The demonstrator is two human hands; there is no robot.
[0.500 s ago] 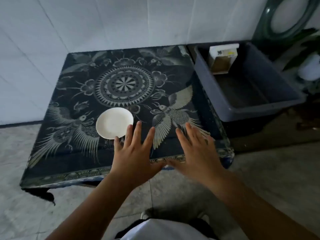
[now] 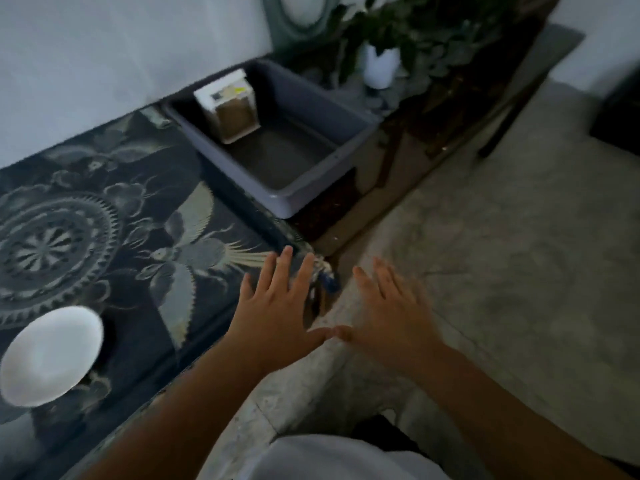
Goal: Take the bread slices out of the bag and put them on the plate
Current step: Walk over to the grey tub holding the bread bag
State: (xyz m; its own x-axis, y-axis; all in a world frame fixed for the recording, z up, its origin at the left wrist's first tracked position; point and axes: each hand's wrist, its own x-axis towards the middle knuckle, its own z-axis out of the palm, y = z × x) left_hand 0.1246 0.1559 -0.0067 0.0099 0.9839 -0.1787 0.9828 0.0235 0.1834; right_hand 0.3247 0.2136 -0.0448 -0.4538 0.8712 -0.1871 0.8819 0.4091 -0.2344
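Both hands empty, fingers spread: left hand (image 2: 273, 317) over surface (image 2: 145, 216) corner, right hand (image 2: 388, 317) over floor. Bag (image 2: 230, 107) sits in bin (image 2: 311, 188) at 12 o'clock; plate (image 2: 50, 355) at 9. We're pre-reach; next we grab bag.
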